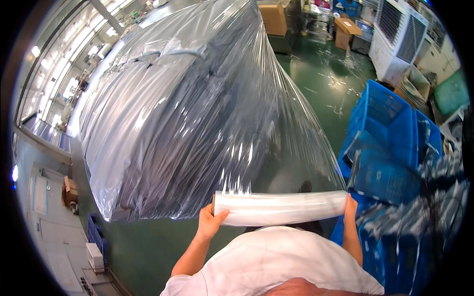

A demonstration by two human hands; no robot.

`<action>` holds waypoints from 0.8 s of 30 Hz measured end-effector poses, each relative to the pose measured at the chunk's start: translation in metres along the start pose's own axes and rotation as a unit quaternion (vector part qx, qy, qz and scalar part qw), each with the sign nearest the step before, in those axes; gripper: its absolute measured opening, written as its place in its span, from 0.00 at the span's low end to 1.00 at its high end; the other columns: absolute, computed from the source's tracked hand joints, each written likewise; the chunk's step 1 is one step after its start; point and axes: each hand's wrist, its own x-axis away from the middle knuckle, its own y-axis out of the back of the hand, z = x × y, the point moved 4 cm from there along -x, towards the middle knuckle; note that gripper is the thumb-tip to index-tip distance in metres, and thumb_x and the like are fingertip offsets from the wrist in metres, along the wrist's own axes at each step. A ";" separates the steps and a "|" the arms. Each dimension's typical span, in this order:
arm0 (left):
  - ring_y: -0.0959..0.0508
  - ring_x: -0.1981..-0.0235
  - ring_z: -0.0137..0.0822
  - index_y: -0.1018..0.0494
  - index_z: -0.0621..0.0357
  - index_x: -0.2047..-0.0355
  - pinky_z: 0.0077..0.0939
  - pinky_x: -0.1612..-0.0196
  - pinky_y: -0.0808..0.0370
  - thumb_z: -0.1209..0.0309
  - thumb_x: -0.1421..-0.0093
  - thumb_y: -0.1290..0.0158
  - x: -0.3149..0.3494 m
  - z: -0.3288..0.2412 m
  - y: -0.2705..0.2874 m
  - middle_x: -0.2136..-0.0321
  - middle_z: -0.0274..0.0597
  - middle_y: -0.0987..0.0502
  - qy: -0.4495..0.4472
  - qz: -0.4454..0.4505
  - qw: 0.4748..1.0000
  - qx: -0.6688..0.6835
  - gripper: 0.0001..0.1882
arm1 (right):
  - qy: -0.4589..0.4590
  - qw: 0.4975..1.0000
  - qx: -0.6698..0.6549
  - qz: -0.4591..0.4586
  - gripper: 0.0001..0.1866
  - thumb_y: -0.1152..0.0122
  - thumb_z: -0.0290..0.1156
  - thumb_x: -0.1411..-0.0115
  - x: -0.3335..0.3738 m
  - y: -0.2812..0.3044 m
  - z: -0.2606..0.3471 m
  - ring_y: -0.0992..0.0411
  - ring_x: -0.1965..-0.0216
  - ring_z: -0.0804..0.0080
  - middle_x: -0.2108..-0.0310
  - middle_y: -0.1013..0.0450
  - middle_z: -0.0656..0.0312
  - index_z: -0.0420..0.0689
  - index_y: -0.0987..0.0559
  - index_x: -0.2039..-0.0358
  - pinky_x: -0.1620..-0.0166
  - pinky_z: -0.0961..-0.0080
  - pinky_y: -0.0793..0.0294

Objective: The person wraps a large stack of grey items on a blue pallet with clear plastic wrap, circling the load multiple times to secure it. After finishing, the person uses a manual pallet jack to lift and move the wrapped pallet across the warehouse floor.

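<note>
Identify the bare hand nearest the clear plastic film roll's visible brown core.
The left hand, right at the core; the right hand holds the opposite end.

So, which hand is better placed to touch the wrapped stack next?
Left hand, probably: it grips the film roll nearer the wrapped stack; the right hand holds the opposite end.

I watch through the left of two head-worn fisheyes; it looks down and ahead over the white shirt (281, 251), with left hand (211, 222) and right hand (351, 207) close below; farther out lies green floor (143, 246), straight edges bowing toward the rim.
</note>
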 end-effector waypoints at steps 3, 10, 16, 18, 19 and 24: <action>0.28 0.73 0.25 0.29 0.69 0.66 0.20 0.68 0.30 0.72 0.48 0.46 0.058 0.064 0.025 0.72 0.39 0.25 0.068 0.020 0.992 0.106 0.12 | 0.003 0.997 0.055 -0.054 0.19 0.53 0.41 0.41 0.080 0.041 -0.034 0.38 0.79 0.81 0.81 0.32 0.66 0.38 0.25 0.78 0.76 0.79 0.39; 0.29 0.72 0.25 0.29 0.70 0.65 0.21 0.68 0.31 0.68 0.44 0.49 0.189 0.175 0.054 0.72 0.40 0.26 0.137 0.026 0.978 0.156 0.14 | 0.002 0.987 0.154 -0.055 0.22 0.52 0.43 0.42 0.200 0.126 -0.101 0.36 0.79 0.77 0.82 0.31 0.63 0.35 0.25 0.79 0.74 0.75 0.37; 0.29 0.73 0.25 0.29 0.68 0.65 0.20 0.69 0.32 0.65 0.42 0.52 0.189 0.304 0.049 0.73 0.38 0.26 0.086 -0.012 0.979 0.186 0.15 | 0.139 0.944 0.283 -0.096 0.25 0.50 0.43 0.43 0.247 0.138 -0.085 0.42 0.84 0.77 0.89 0.36 0.60 0.36 0.32 0.88 0.78 0.71 0.41; 0.30 0.73 0.24 0.29 0.66 0.65 0.21 0.69 0.32 0.63 0.42 0.53 0.172 0.351 0.023 0.73 0.36 0.26 0.122 0.007 0.971 0.207 0.16 | 0.221 0.916 0.299 -0.151 0.23 0.48 0.45 0.46 0.268 0.143 -0.040 0.34 0.81 0.53 0.83 0.32 0.45 0.35 0.28 0.85 0.74 0.62 0.37; 0.29 0.72 0.26 0.29 0.65 0.64 0.23 0.67 0.32 0.62 0.41 0.54 0.162 0.384 0.004 0.72 0.36 0.26 0.165 0.006 0.958 0.235 0.16 | 0.254 0.880 0.368 -0.160 0.22 0.47 0.45 0.47 0.297 0.125 0.010 0.33 0.77 0.49 0.80 0.32 0.43 0.36 0.28 0.82 0.72 0.61 0.36; 0.29 0.57 0.38 0.33 0.64 0.56 0.34 0.51 0.35 0.58 0.40 0.58 0.199 0.443 -0.135 0.59 0.43 0.28 0.234 0.104 0.804 0.537 0.21 | 0.390 0.807 0.414 -0.156 0.14 0.44 0.37 0.49 0.439 0.054 0.150 0.32 0.80 0.55 0.82 0.32 0.48 0.38 0.28 0.78 0.75 0.67 0.36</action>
